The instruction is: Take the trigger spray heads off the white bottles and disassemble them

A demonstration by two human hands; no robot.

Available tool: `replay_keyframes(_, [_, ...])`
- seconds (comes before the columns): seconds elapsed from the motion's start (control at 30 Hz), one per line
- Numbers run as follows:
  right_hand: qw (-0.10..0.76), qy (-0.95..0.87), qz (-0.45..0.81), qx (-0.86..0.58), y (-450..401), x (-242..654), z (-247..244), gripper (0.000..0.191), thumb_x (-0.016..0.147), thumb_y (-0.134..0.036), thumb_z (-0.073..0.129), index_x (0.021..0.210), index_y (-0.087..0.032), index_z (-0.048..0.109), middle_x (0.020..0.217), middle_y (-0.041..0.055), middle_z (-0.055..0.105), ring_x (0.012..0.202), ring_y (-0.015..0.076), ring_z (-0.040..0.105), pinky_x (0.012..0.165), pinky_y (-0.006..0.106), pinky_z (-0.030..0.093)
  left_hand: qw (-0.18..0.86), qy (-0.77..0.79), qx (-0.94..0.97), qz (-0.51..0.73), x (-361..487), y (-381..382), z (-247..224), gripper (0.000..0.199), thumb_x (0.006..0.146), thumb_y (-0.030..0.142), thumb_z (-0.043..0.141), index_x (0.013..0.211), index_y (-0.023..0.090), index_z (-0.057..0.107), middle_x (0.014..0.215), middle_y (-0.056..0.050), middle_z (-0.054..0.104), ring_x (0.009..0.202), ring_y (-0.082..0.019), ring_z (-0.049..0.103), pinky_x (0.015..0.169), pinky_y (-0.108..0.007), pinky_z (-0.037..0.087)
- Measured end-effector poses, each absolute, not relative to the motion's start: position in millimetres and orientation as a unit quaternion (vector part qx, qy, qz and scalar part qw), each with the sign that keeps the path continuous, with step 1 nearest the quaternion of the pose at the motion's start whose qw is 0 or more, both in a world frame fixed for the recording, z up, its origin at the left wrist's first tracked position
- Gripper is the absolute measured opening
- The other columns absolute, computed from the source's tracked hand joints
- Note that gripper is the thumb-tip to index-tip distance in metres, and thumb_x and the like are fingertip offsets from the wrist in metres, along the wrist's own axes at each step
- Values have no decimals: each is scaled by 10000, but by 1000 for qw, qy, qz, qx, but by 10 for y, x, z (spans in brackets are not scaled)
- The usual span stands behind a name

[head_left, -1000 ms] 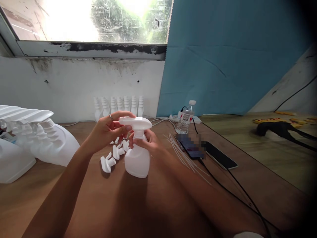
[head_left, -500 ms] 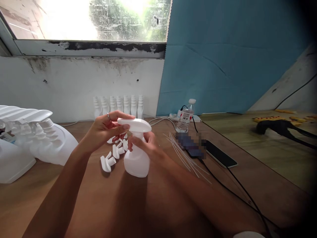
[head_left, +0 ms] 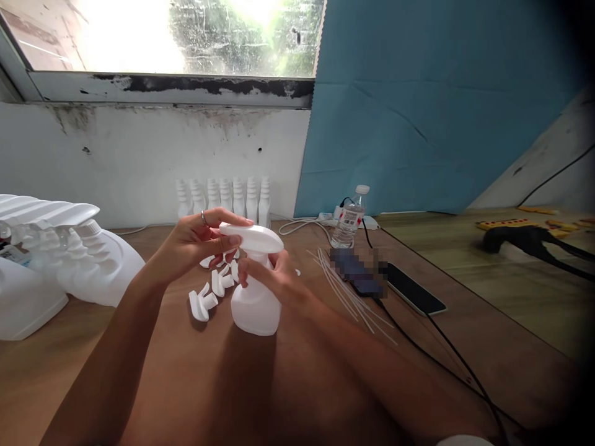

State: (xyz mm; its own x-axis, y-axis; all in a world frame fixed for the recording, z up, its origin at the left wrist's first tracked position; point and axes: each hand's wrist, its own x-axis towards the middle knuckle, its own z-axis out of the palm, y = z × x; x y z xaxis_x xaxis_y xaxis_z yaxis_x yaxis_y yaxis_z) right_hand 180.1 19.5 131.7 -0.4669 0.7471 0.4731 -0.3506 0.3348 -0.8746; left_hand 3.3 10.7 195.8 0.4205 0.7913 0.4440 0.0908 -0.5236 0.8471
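A white spray bottle (head_left: 255, 310) stands on the brown table in front of me, its trigger spray head (head_left: 255, 239) seated on the neck. My left hand (head_left: 201, 238), a ring on one finger, pinches the left end of that spray head between thumb and fingers. Around the bottle's neck and shoulder my right hand (head_left: 276, 274) is closed. Just left of the bottle lie several loose white spray heads (head_left: 201, 306), some partly hidden behind my left hand and the bottle.
Several white bottles (head_left: 225, 193) line the wall. Larger white bottles (head_left: 111, 266) stand at the left. On the right are a water bottle (head_left: 349, 220), thin white tubes (head_left: 346, 294), a pixelated dark device (head_left: 356, 272), a phone (head_left: 415, 288) and black cables.
Both hands keep their hold on the spray bottle. The bottle's base has shifted very slightly towards me, and the camera view has moved a little.
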Motion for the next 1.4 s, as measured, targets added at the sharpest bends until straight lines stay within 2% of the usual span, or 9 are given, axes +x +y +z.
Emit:
replay_keyframes(0.17, [481, -656, 566, -135, 178, 1813, 1344, 339, 812, -488, 633, 883, -160, 589, 686, 14, 593, 617, 132, 547, 606, 292, 471, 390, 290, 751, 446, 39, 112, 1966, 213, 836, 215, 662, 1047, 190, 668, 713, -17, 597, 563, -85, 536, 437, -185, 442])
replay_keyframes(0.3, [486, -655, 556, -162, 173, 1816, 1351, 305, 779, -435, 693, 863, -161, 591, 649, 0, 580, 574, 124, 532, 565, 279, 457, 390, 300, 752, 439, 31, 108, 1971, 214, 841, 226, 657, 1050, 184, 664, 699, -19, 598, 565, -92, 543, 442, -190, 442])
replay_keyframes(0.47, [486, -649, 578, -86, 189, 1833, 1287, 322, 860, -474, 577, 855, -152, 593, 706, 33, 591, 620, 136, 548, 595, 294, 465, 384, 298, 755, 440, 19, 105, 1971, 213, 837, 225, 661, 1047, 187, 663, 717, -21, 601, 577, -98, 560, 441, -192, 453])
replay_keyframes(0.77, [516, -667, 517, -148, 159, 1798, 1283, 275, 842, -418, 631, 869, -147, 591, 705, 23, 581, 605, 128, 554, 585, 279, 454, 381, 320, 753, 430, 1, 86, 1983, 236, 839, 245, 661, 1070, 197, 658, 724, -26, 635, 564, -103, 578, 470, -208, 477])
replay_keyframes(1.0, [489, -635, 594, -64, 174, 1841, 1242, 364, 869, -498, 560, 1015, -165, 540, 758, 38, 579, 628, 141, 554, 589, 306, 472, 376, 325, 759, 421, -14, 71, 2000, 241, 819, 257, 681, 1051, 192, 668, 772, -32, 646, 602, -112, 602, 524, -220, 511])
replay_keyframes(1.23, [499, -648, 566, -107, 182, 1829, 1244, 385, 844, -454, 618, 1077, -169, 503, 707, 12, 571, 610, 149, 556, 609, 320, 473, 358, 343, 762, 417, -13, 62, 2009, 267, 818, 266, 680, 1076, 201, 666, 827, -29, 645, 640, -105, 584, 594, -228, 524])
replay_keyframes(1.3, [492, -638, 583, -103, 202, 1838, 1271, 370, 845, -435, 619, 1077, -170, 506, 717, 9, 566, 620, 146, 558, 615, 314, 473, 352, 348, 755, 430, 10, 65, 1962, 361, 823, 273, 673, 1177, 227, 618, 875, -30, 642, 714, -118, 594, 640, -228, 534])
replay_keyframes(1.4, [460, -631, 619, -87, 246, 1874, 1341, 363, 799, -392, 667, 1059, -177, 535, 776, 6, 574, 628, 135, 566, 632, 303, 479, 367, 341, 728, 468, 51, 40, 1783, 540, 820, 297, 672, 1325, 273, 482, 1062, -62, 612, 930, -172, 605, 735, -256, 552])
